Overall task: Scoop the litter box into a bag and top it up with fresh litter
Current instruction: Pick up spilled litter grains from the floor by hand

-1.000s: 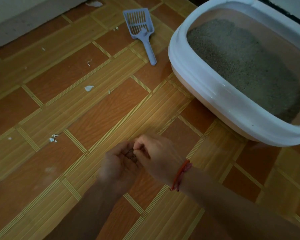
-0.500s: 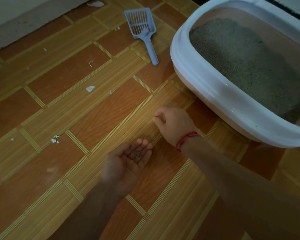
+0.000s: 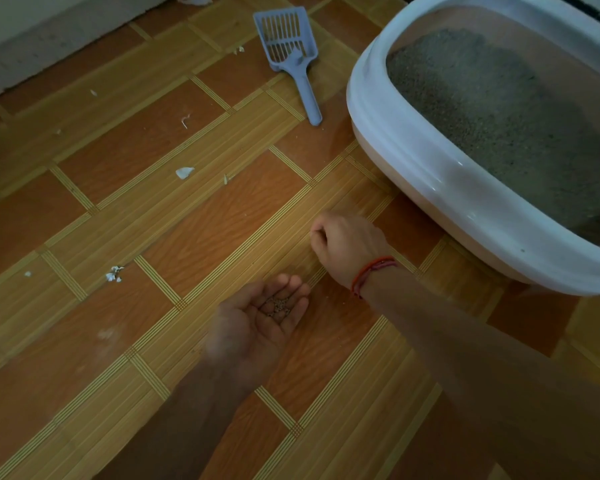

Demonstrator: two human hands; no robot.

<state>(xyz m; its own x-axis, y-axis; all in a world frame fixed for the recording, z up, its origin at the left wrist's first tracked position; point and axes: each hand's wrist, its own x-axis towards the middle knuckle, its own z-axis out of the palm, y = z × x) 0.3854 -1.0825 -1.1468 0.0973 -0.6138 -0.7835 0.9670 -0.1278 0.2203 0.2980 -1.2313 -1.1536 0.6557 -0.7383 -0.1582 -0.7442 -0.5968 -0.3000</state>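
The white-rimmed litter box point(image 3: 413, 161) stands on the floor at the upper right, holding grey litter point(image 3: 499, 109). A blue slotted scoop point(image 3: 288, 43) lies flat on the floor left of the box, handle pointing toward me. My left hand point(image 3: 253, 330) is held palm up, low in the middle, with several litter grains point(image 3: 279, 304) lying on its fingers. My right hand point(image 3: 347, 244), with a red thread on the wrist, is knuckles-up just above the left hand, fingers curled and thumb against forefinger at the floor. What the fingertips pinch is hidden. No bag is in view.
The floor is orange wood-pattern tile point(image 3: 222, 220). White scraps point(image 3: 184, 172) and crumbs point(image 3: 113, 273) are scattered over its left half. A pale wall base point(image 3: 49, 39) runs along the upper left.
A second ago both hands were together, my right fingers at the left palm. My right hand has since moved up toward the litter box and down to the floor; the left palm stays open with grains.
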